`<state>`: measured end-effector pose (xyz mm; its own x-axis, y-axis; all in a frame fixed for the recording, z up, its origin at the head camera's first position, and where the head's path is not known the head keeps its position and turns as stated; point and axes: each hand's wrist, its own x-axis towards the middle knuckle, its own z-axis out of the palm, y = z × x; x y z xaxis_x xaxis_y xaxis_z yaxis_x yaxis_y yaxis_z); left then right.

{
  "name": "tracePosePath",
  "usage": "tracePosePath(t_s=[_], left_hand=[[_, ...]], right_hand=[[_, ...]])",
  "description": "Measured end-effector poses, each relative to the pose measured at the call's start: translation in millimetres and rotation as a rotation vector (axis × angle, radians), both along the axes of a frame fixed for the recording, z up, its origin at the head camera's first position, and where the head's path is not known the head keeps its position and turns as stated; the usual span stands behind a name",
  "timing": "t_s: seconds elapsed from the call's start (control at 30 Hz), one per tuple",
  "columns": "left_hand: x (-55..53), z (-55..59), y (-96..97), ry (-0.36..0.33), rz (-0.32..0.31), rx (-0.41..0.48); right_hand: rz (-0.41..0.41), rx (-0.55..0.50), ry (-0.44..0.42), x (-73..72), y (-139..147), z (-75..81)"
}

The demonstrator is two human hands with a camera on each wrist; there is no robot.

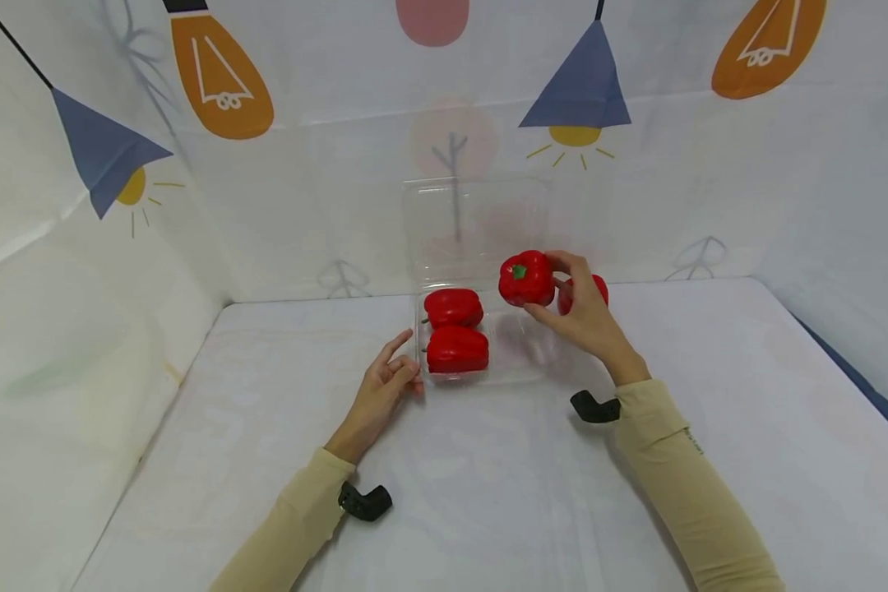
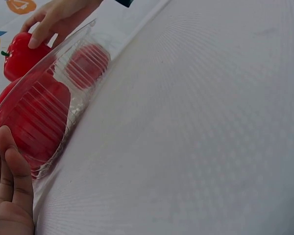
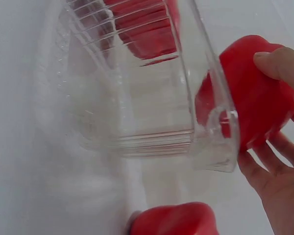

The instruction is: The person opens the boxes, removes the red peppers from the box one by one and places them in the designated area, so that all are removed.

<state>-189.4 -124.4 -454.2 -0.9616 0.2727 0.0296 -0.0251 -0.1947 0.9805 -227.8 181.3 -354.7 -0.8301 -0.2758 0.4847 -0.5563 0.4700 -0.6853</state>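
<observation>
A red bell pepper [image 1: 527,278] with a green stem is gripped between the thumb and fingers of my right hand [image 1: 588,316], above the right side of a clear plastic box [image 1: 514,374]. Inside the box, on its left side, two more red bell peppers lie one behind the other: a rear pepper [image 1: 453,307] and a front pepper [image 1: 457,350]. My left hand [image 1: 386,382] is at the box's left wall, its fingertips right at the side, the index finger extended. In the left wrist view the fingers [image 2: 17,171] stand against the ribbed wall.
Another red bell pepper [image 1: 599,288] sits on the table to the right of the box, partly hidden behind my right hand. The box's clear lid [image 1: 481,230] stands raised at the back, near the printed cloth [image 1: 326,164]. White cloth covers the table [image 1: 488,485].
</observation>
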Motion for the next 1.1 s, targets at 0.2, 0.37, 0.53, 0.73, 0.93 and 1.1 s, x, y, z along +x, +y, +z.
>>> tracePosePath(t_s=[0.2, 0.37, 0.53, 0.73, 0.93, 1.1], left_hand=[[-0.7, 0.9, -0.4, -0.004, -0.002, -0.001], [-1.5, -0.2, -0.8, 0.001, -0.006, 0.000], [-2.5, -1.9, -0.4, 0.006, -0.013, 0.010], [-2.5, -2.4, -0.1, 0.016, -0.018, 0.016], [-2.7, -1.7, 0.4, 0.005, -0.009, 0.024], [-2.7, -0.1, 0.0, 0.002, -0.006, 0.018]], right_hand=[[-0.026, -0.007, -0.016, -0.8, 3.4, 3.6], [-0.055, -0.028, -0.062, -9.6, 12.0, -5.0], [-0.093, -0.050, -0.095, -19.7, 24.4, -16.0], [-0.158, -0.052, -0.100, -21.8, 34.1, -14.1], [-0.230, -0.095, -0.098, -20.9, 39.2, -8.7], [-0.257, -0.136, -0.051, -23.4, 45.5, -7.8]])
